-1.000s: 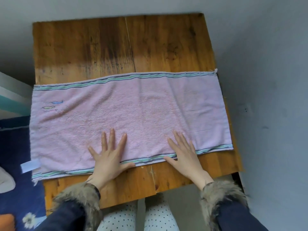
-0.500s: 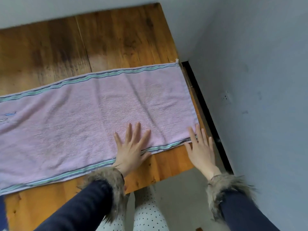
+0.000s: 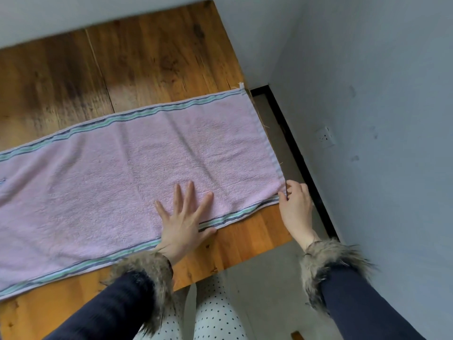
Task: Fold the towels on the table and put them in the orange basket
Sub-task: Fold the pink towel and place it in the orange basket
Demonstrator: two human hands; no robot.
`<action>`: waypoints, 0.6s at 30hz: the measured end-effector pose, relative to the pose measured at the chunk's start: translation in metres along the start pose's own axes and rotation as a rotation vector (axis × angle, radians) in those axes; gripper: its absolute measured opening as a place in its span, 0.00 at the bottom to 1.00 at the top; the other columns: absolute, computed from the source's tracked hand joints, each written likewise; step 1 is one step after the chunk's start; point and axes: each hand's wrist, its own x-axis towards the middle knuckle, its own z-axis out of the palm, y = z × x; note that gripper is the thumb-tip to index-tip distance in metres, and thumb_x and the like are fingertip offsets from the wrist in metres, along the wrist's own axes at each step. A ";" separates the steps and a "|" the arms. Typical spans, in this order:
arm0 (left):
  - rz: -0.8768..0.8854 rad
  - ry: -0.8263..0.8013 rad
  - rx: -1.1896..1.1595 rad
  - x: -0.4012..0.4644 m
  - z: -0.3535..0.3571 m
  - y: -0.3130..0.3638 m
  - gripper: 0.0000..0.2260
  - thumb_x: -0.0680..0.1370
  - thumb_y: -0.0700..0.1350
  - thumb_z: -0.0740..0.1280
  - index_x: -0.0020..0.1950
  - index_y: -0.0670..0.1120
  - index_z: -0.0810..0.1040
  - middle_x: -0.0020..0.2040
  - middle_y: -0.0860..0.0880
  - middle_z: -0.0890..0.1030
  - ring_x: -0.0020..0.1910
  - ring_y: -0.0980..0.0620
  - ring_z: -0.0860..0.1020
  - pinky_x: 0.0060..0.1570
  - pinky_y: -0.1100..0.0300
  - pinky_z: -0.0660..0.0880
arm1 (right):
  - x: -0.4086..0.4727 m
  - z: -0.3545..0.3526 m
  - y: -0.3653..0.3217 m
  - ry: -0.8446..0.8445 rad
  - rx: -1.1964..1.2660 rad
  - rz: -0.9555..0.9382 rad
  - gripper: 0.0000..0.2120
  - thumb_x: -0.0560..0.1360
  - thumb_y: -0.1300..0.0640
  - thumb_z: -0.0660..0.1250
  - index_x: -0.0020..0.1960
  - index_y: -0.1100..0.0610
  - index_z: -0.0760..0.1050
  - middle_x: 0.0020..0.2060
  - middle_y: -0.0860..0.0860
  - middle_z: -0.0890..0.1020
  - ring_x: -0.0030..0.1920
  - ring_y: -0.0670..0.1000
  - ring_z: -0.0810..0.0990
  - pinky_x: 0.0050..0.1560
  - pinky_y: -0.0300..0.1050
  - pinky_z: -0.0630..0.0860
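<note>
Fingers (image 3: 188,192) of the left hand (image 3: 182,222) are spread wide and press flat on the pink towel (image 3: 110,182), which lies unfolded across the wooden bench (image 3: 152,60). At its near right corner, the right hand (image 3: 295,207) pinches the towel edge between thumb and fingers.

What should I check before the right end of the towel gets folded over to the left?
1. Towel lies flat on the table: ok, only faint creases.
2. Right hand has a grip on the near right corner: ok, fingers curl round the edge there.
3. Left hand pins the towel: ok, palm flat, fingers spread, on the near edge.
4. Far right corner held: not ok, it lies free at the table edge.
5. Towel's left end in place: cannot tell, it runs out of view.
6. Orange basket ready: cannot tell, not in view.
</note>
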 end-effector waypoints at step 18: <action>0.129 0.263 -0.739 0.004 -0.038 0.060 0.15 0.76 0.52 0.65 0.60 0.48 0.75 0.55 0.51 0.76 0.56 0.53 0.70 0.55 0.64 0.66 | -0.003 -0.021 -0.061 -0.417 0.583 0.262 0.03 0.73 0.59 0.69 0.42 0.58 0.81 0.36 0.47 0.81 0.37 0.41 0.75 0.38 0.30 0.70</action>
